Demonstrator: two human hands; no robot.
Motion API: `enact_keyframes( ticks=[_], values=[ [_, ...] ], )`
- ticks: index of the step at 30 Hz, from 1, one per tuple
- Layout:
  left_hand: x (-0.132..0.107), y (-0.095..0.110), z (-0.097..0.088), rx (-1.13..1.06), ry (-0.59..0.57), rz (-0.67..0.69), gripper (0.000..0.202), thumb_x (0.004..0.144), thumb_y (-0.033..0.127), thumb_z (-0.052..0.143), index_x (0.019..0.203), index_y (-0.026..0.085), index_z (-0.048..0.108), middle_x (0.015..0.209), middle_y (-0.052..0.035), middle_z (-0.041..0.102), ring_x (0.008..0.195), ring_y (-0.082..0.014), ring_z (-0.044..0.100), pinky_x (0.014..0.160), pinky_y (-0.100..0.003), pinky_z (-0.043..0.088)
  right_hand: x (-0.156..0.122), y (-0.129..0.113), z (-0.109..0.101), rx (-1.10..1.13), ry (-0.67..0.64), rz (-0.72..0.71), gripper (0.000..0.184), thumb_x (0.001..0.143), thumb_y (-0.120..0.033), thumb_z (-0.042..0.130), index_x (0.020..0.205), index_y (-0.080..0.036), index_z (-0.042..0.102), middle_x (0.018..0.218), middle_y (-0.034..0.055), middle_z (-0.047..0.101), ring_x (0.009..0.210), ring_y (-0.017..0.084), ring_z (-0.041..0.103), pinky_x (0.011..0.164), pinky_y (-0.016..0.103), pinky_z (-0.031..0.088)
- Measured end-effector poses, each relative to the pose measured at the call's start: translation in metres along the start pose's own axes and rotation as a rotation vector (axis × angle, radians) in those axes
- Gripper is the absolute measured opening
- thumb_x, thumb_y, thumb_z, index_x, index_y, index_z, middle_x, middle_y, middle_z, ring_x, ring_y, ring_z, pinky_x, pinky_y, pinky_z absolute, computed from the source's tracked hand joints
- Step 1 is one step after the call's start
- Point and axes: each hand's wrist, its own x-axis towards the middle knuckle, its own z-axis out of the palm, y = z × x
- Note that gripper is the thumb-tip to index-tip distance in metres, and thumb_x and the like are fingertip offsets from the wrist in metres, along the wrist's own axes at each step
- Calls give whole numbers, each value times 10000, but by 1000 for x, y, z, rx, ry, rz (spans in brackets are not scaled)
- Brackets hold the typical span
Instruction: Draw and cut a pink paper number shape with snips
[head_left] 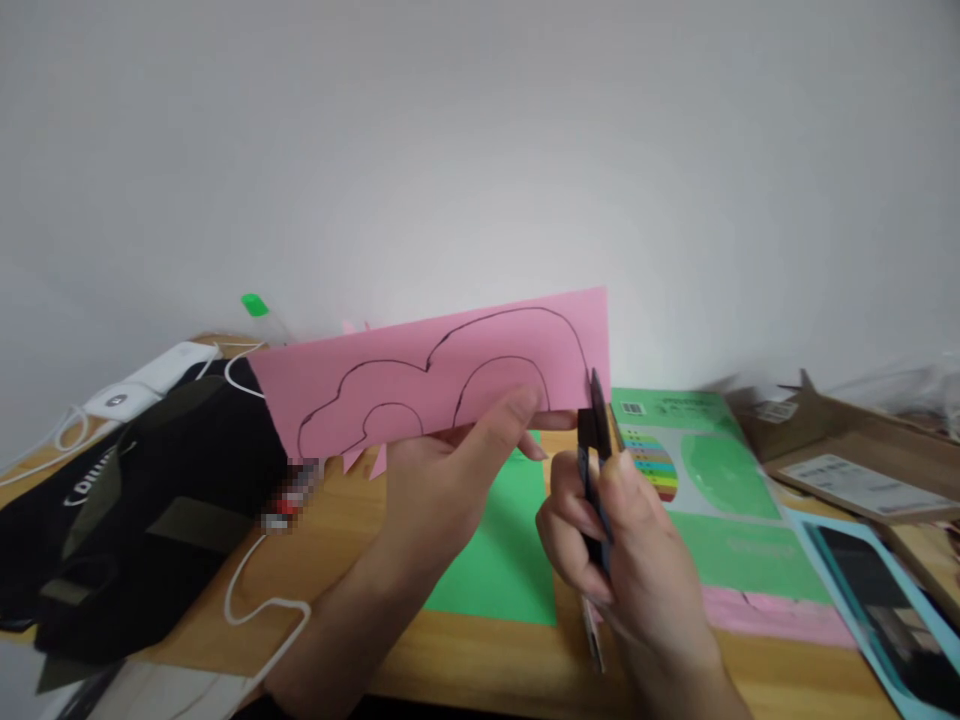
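- The right hand point(637, 540) is curled firmly round the handles of the black scissors point(598, 425), thumb on one side and fingers on the other, a hold that seems meant to work the blades.
- The left hand point(457, 470) pinches the pink paper point(442, 385) at its lower edge, thumb in front and fingers behind, likely to keep the sheet stiff and its drawn curves facing the wearer.
- The pink paper is held up in the air above the desk, probably to give the scissors room underneath. One blade shows in front of its lower right part, beside the outer drawn line; the other seems to pass behind.
- Below the hands, a green sheet point(502, 560) lies flat on the wooden desk point(337, 540).
- To the right lie a coloured-paper pack point(720, 470) and a dark panel on light blue point(885, 600), both apart from the scissors.
- To the left, a black bag point(187, 520) sits well clear of both hands, with a white cable point(266, 605) trailing beside it.
- Farther back, a cardboard box point(847, 440) rests near the pale wall point(480, 150).
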Motion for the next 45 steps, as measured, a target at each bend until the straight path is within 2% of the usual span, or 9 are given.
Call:
enact_keyframes(
  ticks=[4,9,20,28,45],
  values=[
    [0,2,0,46,27,27,192,794,240,732,609,222,682,551,21,683,584,-137,679,573,-219,564,1,-1,0,-7,5,11,573,954,-682,473,618,-228,376,383,-110,261,335,43,117,355,204,145],
    [1,4,1,15,36,27,164,752,204,743,604,225,674,525,44,663,511,-117,641,553,-209,568,2,-2,0,-21,2,4,595,952,-703,447,610,-224,361,379,-108,253,330,36,127,354,193,142],
    [0,1,2,1,13,27,160,789,246,746,645,222,681,562,38,675,545,-118,657,551,-202,565,2,-2,-1,2,2,7,585,958,-706,425,624,-229,369,377,-111,251,323,39,115,345,192,133],
    [0,2,1,-32,23,30,160,770,197,756,633,242,686,555,71,673,530,-97,652,566,-182,570,2,-2,-1,6,-10,14,587,962,-699,424,613,-232,353,374,-111,249,321,40,105,341,197,135],
    [0,0,0,24,15,40,194,786,240,753,603,221,691,543,35,669,534,-124,650,551,-213,567,1,-5,-3,-12,-12,46,592,952,-710,427,604,-238,344,374,-108,248,325,50,95,345,216,138]
  ],
)
